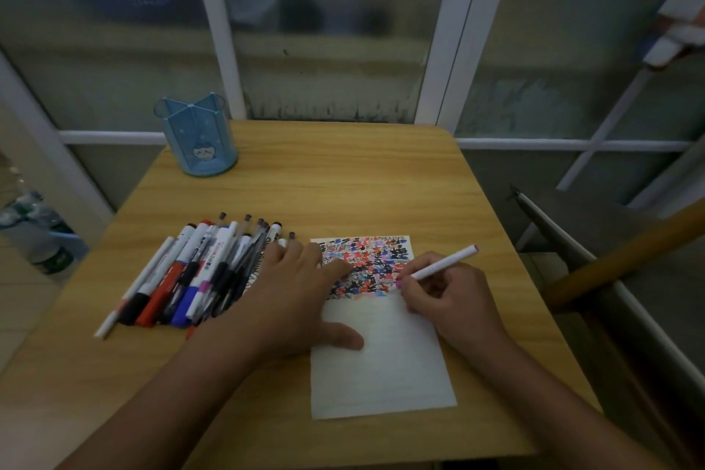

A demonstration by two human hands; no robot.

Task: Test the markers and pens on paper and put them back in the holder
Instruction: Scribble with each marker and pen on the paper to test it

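Left hand (pixel 301 290): flat, palm down, fingers spread and straight. Right hand (pixel 446 298): fingers curled in a writing grip. Both forearms extended forward.

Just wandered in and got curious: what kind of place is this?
Probably a home balcony or sunroom corner: a small wooden table against frosted glass panels with white frames, and a blue pen holder on the table.

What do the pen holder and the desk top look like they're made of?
Pen holder: looks like translucent blue plastic, glossy; the inner dividers show through its walls, and a printed cartoon sits on the front.
Desk top: wood-grain surface, probably laminate rather than solid wood; the grain is even, the finish smooth and matte, the corners rounded. The picture can't settle it.
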